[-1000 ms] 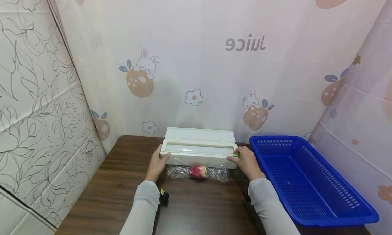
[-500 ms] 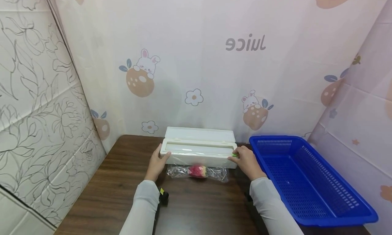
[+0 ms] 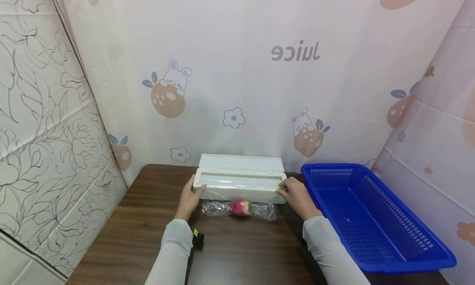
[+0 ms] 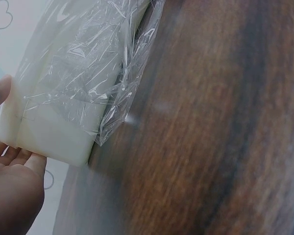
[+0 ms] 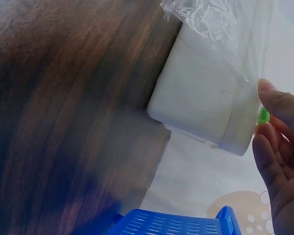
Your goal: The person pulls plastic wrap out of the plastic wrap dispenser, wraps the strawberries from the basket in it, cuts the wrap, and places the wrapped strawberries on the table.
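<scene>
A white cling film dispenser stands on the table with its lid raised at the back. Clear cling film comes out over its front and wraps a red and pale-yellow fruit-like item lying just in front. My left hand grips the dispenser's left end, thumb on the top front edge and fingers at the end wall. At the right end my right hand pinches a small green slider on the top edge, thumb toward the front. The slider is partly hidden by the fingers.
A blue plastic basket with slotted sides stands on the right, close to my right forearm. The brown wooden table spreads in front of the dispenser. A printed curtain hangs right behind it.
The green slider has shifted slightly left along the dispenser's edge with my right fingers. My left hand keeps its grip, and the dispenser and wrapped item stay put.
</scene>
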The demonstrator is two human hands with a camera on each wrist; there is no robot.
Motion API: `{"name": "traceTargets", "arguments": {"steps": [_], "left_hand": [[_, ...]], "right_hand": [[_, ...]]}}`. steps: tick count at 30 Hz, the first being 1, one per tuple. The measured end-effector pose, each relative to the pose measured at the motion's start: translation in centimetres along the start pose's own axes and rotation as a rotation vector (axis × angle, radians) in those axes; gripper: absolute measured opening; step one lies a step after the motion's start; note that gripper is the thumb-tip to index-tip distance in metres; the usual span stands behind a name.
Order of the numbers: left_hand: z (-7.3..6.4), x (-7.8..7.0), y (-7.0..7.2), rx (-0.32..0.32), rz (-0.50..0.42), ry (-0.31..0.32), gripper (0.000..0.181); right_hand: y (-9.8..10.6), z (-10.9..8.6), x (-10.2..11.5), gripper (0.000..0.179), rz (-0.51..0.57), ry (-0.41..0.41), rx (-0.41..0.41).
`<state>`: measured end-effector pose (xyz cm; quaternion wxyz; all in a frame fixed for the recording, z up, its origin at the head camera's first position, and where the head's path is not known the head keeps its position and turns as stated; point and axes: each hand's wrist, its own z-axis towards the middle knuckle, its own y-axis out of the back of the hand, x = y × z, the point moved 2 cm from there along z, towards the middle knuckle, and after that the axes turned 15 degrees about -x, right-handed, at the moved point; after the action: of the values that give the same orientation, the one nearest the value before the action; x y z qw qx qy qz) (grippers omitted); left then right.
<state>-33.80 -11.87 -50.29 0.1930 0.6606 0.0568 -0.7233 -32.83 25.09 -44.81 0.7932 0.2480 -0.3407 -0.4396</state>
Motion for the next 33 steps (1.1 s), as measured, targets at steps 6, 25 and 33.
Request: {"name": "traceTargets", "arguments": {"steps": [6,25,33], "left_hand": [[0.03,0.11,0.08,0.001,0.008,0.0,0.076],[0.14,0.0,0.17,-0.003,0.018,-0.01,0.077],[0.16,0.23,0.1,0.001,0.006,-0.017,0.077]], "right_hand": [[-0.02,0.09,0.17,0.016,0.02,0.063,0.006],[-0.17,0.63,0.26,0.015,0.053,0.141,0.048],[-0.22,0.94,0.48,0.017,0.075,0.205,0.08]]}}
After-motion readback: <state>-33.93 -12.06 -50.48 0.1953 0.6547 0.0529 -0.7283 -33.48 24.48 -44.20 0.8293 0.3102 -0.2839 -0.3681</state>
